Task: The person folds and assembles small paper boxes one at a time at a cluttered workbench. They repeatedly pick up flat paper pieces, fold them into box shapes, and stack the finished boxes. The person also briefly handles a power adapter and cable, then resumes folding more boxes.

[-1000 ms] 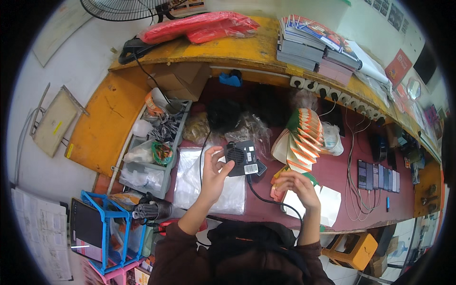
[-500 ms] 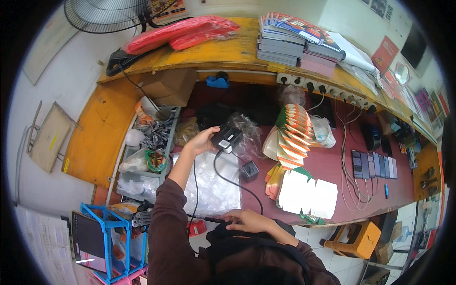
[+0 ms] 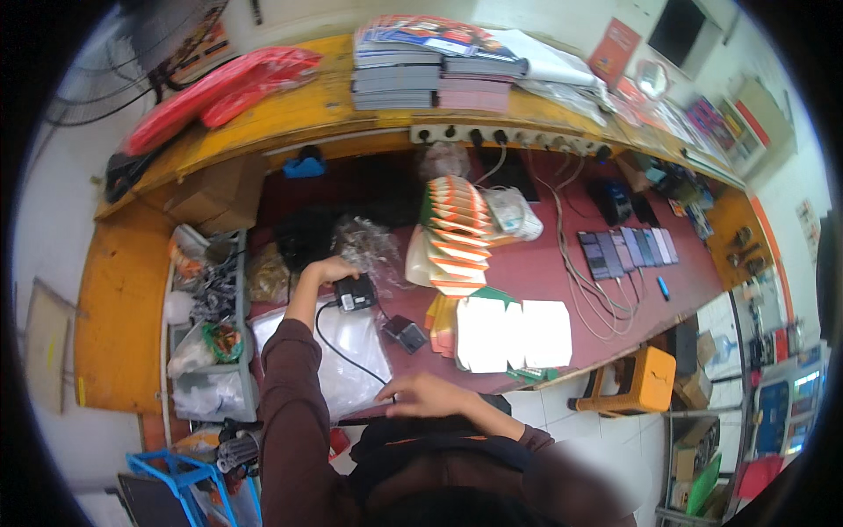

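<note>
My left hand [image 3: 330, 270] grips a small black box-shaped device [image 3: 355, 297] with pale labels, low over the table. A black cable [image 3: 337, 350] loops from the device toward my right hand [image 3: 428, 395], at the table's near edge. The right fingers are bent around the cable's near stretch, though blur hides the exact hold. Close to the device, a black cube-shaped block [image 3: 405, 334] rests on the tabletop. Clear plastic bags [image 3: 325, 362] lie under the cable, and crumpled clear film [image 3: 369, 250] lies beyond the device.
A grey crate [image 3: 248, 386] of bagged items stands left. Fanned orange-and-white folded paper [image 3: 457, 233] and white cards [image 3: 514, 335] lie to the right. Farther right are a row of phones [image 3: 628, 250], charging cables [image 3: 571, 272] and a blue marker [image 3: 663, 288]. An orange stool [image 3: 628, 382] stands on the floor.
The view has turned right, so the scene sits farther left. My left hand has lowered the device toward the tabletop. My right hand has risen from my lap to the cable.
</note>
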Demonstrator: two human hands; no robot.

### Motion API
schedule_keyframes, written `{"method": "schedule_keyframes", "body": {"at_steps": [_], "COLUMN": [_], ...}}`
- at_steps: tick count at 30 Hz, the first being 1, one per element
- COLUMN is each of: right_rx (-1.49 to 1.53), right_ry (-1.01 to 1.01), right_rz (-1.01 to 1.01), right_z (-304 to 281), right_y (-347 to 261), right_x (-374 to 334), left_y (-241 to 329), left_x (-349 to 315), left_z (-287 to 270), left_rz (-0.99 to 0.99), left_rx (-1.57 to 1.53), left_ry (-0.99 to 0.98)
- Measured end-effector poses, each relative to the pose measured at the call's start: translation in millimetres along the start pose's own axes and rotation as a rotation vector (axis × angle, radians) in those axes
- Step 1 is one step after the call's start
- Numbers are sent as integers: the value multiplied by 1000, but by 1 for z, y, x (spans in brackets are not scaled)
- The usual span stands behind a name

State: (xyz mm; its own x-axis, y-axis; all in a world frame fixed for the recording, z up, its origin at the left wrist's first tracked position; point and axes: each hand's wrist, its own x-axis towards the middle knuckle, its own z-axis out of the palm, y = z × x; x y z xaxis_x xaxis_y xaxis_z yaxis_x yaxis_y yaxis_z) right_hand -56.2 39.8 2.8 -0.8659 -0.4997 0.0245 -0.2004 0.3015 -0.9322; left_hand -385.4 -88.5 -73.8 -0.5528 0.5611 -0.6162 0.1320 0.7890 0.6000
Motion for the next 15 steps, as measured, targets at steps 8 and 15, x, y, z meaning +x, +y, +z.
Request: {"method": "schedule_keyframes", "body": {"at_steps": [8, 15], "right_rx": [156, -585], "right_ry": [1132, 1418], "right_rz": [511, 1125], "right_z": [-75, -73], "right_y": [90, 159], "right_x": [-115, -179], "left_y": [-69, -66], "left_x": [26, 20], "left_z": [22, 40], "left_rz": [168, 172], "left_rx": [-98, 81], "left_ry": [214, 370]}}
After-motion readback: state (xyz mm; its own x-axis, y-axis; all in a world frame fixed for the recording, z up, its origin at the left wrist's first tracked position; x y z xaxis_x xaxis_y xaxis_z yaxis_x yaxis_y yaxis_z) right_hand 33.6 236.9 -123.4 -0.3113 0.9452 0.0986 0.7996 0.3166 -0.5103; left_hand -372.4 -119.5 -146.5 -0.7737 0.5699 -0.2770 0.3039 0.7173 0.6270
